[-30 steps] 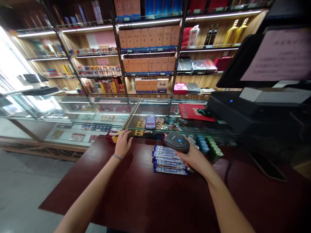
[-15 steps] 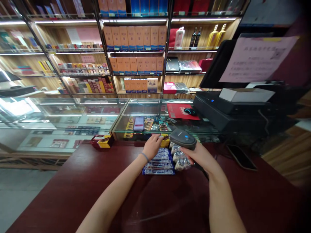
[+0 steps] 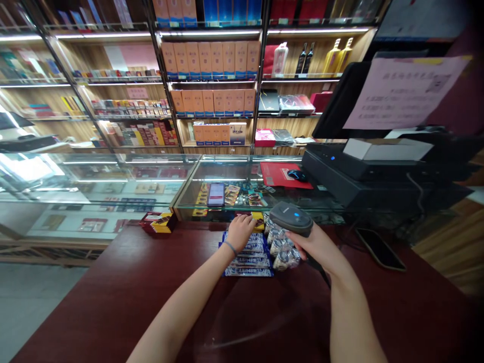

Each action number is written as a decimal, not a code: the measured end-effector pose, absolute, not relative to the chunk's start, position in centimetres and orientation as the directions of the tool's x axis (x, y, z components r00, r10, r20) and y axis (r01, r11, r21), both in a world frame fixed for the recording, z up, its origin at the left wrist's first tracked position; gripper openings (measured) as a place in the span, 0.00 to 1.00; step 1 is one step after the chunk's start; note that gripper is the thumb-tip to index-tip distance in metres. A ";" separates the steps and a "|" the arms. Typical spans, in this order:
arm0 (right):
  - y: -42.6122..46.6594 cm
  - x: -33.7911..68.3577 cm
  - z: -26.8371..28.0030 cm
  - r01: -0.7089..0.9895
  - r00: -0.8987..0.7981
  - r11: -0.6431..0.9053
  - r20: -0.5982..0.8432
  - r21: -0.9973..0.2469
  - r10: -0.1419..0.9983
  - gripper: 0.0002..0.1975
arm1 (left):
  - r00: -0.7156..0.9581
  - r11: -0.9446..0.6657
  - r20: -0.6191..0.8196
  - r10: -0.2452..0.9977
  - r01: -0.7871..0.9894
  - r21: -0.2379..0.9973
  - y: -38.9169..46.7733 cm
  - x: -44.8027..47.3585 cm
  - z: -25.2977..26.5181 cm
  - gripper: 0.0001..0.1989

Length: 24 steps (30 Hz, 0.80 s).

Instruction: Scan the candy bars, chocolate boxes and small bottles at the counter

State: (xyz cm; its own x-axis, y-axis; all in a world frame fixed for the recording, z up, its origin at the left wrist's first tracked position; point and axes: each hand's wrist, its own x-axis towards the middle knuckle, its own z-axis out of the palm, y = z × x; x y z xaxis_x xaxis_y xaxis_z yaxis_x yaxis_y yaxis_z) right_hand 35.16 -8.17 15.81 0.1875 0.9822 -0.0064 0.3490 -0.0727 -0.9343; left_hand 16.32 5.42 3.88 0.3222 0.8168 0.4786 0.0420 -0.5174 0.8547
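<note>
Red-and-yellow box (image 3: 158, 222) hugs the counter (image 3: 151, 292)'s far edge, then a wide stretch before the left hand (image 3: 242, 232), fingers at another yellow box (image 3: 259, 222) behind blue packets (image 3: 251, 262); can't tell if it's pinching. Right hand (image 3: 314, 243) is wrapped round the scanner (image 3: 290, 218).

Lower middle of the frame, and there's the widest lane: bare counter (image 3: 242, 315) between the two forearms, good for a low pass! Dead centre, though, it's blocked: blue-and-white packets (image 3: 249, 262) packed beside silver-topped cylinders (image 3: 282, 258). The left hand (image 3: 241, 232) bars the packets' far end, the scanner (image 3: 291, 218) looms over the cylinders. Left of centre, a gap opens between packets and red-and-yellow boxes (image 3: 161, 223), ending at the glass case (image 3: 219, 206)!
</note>
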 end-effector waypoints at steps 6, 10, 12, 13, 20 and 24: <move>-7.9 34.7 15.7 0.345 0.187 -0.061 0.005 -0.936 0.982 0.17 | 0.709 -0.863 0.512 0.485 0.484 0.146 4.6 12.4 4.8 0.13; -7.7 33.8 15.8 0.303 0.183 -0.043 0.014 -0.952 0.983 0.16 | 0.696 -0.896 0.594 0.404 0.432 0.103 3.4 7.4 5.8 0.16; -7.6 33.1 15.8 0.280 0.182 -0.035 0.017 -0.959 0.983 0.17 | 0.627 -0.893 0.648 0.433 0.394 0.217 2.7 4.8 5.7 0.15; -7.5 32.8 15.7 0.271 0.176 -0.033 0.015 -0.962 0.984 0.18 | 0.573 -0.879 0.671 0.471 0.370 0.302 2.4 3.7 5.4 0.15; -6.9 29.0 14.9 0.290 0.172 0.033 0.085 -0.957 0.981 0.16 | -0.336 -0.378 0.326 0.884 -0.101 0.920 1.9 -0.4 0.6 0.16; -6.6 26.3 13.2 0.312 0.128 0.077 0.122 -0.947 0.984 0.17 | -0.386 -0.201 -0.041 0.922 -0.565 0.800 2.7 -1.5 -0.4 0.17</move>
State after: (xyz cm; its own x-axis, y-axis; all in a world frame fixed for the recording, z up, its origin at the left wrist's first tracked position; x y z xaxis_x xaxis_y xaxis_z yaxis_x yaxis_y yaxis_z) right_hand 26.25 -6.63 13.23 0.1285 0.9842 0.1222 0.3124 0.0768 -0.9469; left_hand -1.47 2.68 -0.45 -0.3861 0.9216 -0.0406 -0.5648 -0.2014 0.8003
